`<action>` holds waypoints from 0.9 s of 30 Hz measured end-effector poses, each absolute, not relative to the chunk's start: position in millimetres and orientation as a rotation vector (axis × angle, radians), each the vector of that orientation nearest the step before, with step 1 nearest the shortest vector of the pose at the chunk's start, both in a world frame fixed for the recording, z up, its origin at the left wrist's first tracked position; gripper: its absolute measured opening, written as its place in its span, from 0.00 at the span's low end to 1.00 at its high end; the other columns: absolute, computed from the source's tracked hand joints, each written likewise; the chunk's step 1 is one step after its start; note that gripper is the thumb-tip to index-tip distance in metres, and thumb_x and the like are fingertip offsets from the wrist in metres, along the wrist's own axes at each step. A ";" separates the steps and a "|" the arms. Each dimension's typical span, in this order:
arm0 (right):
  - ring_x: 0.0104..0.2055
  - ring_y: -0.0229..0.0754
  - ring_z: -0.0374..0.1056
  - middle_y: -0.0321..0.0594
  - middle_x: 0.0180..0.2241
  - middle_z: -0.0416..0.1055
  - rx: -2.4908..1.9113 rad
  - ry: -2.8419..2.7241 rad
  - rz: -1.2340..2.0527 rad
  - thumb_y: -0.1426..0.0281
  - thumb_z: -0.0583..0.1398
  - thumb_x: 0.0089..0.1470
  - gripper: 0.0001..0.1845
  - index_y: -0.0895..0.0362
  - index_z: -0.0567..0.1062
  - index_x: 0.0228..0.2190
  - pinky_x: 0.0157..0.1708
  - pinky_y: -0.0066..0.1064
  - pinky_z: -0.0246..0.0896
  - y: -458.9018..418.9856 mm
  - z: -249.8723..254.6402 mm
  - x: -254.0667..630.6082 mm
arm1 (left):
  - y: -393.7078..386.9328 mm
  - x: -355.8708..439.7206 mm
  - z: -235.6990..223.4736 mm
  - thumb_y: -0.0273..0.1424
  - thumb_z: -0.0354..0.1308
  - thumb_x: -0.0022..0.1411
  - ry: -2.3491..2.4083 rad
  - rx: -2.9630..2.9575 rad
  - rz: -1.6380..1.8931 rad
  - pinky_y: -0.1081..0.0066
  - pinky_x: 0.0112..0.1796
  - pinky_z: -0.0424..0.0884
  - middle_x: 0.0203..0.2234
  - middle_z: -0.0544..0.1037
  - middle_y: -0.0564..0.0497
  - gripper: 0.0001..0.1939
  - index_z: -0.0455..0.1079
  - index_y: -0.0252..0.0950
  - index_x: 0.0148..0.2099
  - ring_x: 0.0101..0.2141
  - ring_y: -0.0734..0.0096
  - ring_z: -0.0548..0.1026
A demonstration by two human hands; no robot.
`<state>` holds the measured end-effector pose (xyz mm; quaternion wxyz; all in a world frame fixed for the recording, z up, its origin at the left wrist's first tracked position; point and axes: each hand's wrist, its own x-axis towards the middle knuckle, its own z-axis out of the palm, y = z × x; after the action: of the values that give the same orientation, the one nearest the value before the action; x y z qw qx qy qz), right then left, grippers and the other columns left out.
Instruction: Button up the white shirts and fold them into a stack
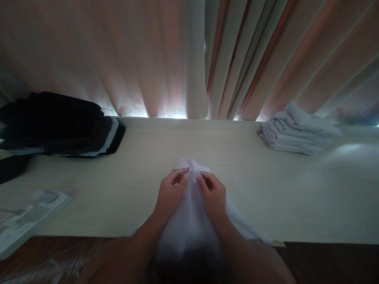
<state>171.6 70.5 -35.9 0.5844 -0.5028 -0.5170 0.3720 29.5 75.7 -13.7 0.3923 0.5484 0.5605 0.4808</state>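
A thin white garment (191, 213) drapes over the table's front edge, bunched up between my hands at its top. My left hand (173, 189) pinches the cloth from the left, thumb against fingers. From the right, my right hand (212, 193) grips the same white cloth near its upper end. Only a small gathered strip separates the two sets of fingertips. The garment's lower part falls toward my body and grows dark and blurred there; its exact kind does not show.
Folded dark clothes (56, 122) are stacked at the back left. Folded white clothes (296, 130) lie at the back right. A white power strip (35, 217) with plugs is at the front left of the pale table (266, 189). Curtains (142, 59) hang behind.
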 end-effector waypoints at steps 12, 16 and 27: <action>0.42 0.43 0.74 0.40 0.39 0.79 -1.169 -1.247 0.768 0.68 0.62 0.57 0.09 0.54 0.80 0.40 0.45 0.35 0.68 70.7 -45.3 166.0 | 84.3 36.0 -21.5 0.34 0.66 0.54 1.429 1.159 1.271 0.70 0.37 0.72 0.33 0.81 0.47 0.10 0.76 0.32 0.37 0.34 0.67 0.78; 0.43 0.42 0.72 0.40 0.39 0.77 -1.129 -1.440 0.562 0.71 0.60 0.58 0.10 0.53 0.80 0.41 0.45 0.34 0.67 70.8 -47.0 166.9 | 87.7 34.3 -32.3 0.31 0.68 0.51 1.429 1.196 1.312 0.72 0.34 0.72 0.29 0.80 0.49 0.08 0.75 0.33 0.33 0.30 0.70 0.77; 0.36 0.42 0.69 0.42 0.33 0.72 -1.152 -1.740 0.265 0.73 0.57 0.60 0.16 0.53 0.79 0.47 0.39 0.35 0.68 76.5 -59.0 169.4 | 78.9 38.7 -23.7 0.29 0.64 0.55 1.364 1.092 1.218 0.74 0.30 0.70 0.31 0.81 0.47 0.06 0.77 0.32 0.35 0.30 0.70 0.76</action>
<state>169.4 76.5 -59.0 0.4963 -0.4755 -0.7181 0.1093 38.7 78.9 -23.7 0.4846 0.4484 0.5604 0.5001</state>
